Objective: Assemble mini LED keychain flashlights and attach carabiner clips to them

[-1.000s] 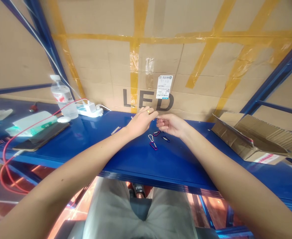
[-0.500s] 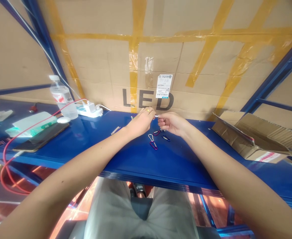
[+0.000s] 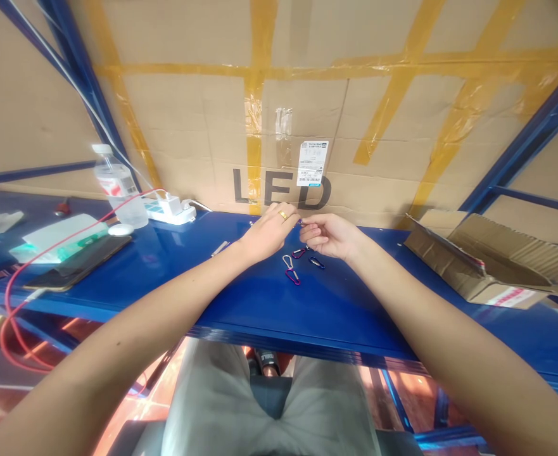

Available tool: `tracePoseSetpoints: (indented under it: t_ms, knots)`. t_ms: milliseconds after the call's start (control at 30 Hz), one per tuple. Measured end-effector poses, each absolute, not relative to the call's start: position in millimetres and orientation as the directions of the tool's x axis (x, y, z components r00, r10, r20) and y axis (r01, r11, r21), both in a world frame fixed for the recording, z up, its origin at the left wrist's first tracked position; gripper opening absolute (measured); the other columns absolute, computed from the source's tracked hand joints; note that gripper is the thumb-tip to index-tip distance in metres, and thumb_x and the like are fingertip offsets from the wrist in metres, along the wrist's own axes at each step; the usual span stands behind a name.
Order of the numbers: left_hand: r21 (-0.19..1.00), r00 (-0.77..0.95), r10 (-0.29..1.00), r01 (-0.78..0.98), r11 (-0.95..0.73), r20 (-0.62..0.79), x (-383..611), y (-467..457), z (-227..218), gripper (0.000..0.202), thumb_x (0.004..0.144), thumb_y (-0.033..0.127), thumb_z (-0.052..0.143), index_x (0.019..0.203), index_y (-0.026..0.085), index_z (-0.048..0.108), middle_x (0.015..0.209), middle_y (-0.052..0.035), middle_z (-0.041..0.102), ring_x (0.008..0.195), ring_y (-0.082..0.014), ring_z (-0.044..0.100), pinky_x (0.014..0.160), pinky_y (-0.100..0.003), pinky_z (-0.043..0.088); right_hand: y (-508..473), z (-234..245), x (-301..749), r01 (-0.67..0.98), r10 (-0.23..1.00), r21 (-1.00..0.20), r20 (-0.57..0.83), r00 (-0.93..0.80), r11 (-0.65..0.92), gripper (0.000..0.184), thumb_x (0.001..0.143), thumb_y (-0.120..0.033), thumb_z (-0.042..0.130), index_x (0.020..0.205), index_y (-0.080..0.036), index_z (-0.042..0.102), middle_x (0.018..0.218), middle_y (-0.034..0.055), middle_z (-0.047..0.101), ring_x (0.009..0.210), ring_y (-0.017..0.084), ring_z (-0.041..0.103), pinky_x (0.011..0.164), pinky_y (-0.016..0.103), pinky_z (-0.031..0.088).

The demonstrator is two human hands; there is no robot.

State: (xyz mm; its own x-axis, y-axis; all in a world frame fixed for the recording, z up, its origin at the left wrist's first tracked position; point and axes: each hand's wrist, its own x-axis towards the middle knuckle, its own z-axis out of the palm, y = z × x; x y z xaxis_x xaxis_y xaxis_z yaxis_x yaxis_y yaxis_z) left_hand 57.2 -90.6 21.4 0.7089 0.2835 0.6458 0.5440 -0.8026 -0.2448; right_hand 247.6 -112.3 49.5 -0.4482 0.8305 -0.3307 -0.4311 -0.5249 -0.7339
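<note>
Over the far part of the blue table, my left hand, with a ring on one finger, and my right hand meet at their fingertips. Both are closed on a tiny metallic piece that looks like a carabiner, mostly covered by the fingers. Just below the hands lie several small carabiners: a silver one, a magenta one touching it, a red one and a dark blue one. Left of my left hand rests a thin silver piece, partly behind the forearm.
A big taped carton stands along the table's back. At left are a water bottle, a white power strip, a tissue pack, a dark phone and a red cable. An open cardboard box sits at right.
My hands have drawn slightly closer together. The piece between the fingertips, showing silver before, is now more covered and looks purplish. The carabiners on the table stay put.
</note>
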Motion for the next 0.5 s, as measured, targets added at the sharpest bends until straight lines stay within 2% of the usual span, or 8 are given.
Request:
tracePoseSetpoints:
  t_ms: [333,500]
  knots:
    - [-0.222,0.717,0.236,0.483,-0.847,0.656,52.4,-80.9,16.5,0.04,0.093,0.004,0.034,0.122,0.021,0.057,0.123,-0.0132,0.064,0.108,-0.026,0.057,0.094,-0.046,0.044,-112.1,50.9,250.7,-0.382,0.806,-0.753,-0.322,-0.498,-0.536,0.029,0.086,-0.004,0.054,0.074,-0.022,0.034,0.057,-0.0074,0.028,0.043,0.005,0.026,0.031,0.009,0.023]
    - [-0.243,0.708,0.209,0.48,-0.843,0.675,51.9,-82.5,18.7,0.037,0.094,0.005,0.036,0.118,0.02,0.06,0.123,-0.0135,0.065,0.109,-0.0249,0.057,0.093,-0.043,0.046,-110.9,50.6,251.9,-0.382,0.824,-0.776,-0.296,-0.484,-0.503,0.025,0.084,-0.003,0.054,0.073,-0.02,0.039,0.056,-0.0063,0.031,0.044,0.005,0.029,0.033,0.01,0.023]
